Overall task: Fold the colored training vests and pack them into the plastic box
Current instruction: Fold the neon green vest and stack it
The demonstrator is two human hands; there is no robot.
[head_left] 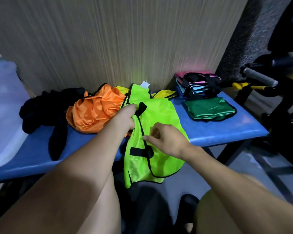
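Observation:
A neon green vest (159,115) with black trim lies across the blue table (227,130), its lower part hanging over the front edge. My left hand (125,117) grips the vest's black-edged seam near its upper left. My right hand (164,137) rests on the vest's middle, thumb and fingers pinching at the black trim. An orange vest (93,110) lies crumpled to the left, yellow cloth (166,94) behind. A folded green vest (210,108) and a stack of folded vests (196,85) sit at the right. The clear plastic box (3,105) stands at the far left.
A black heap of cloth (46,112) lies between the box and the orange vest. A ribbed wall panel (108,48) runs right behind the table. Dark exercise equipment with a grey handle (259,77) stands to the right of the table.

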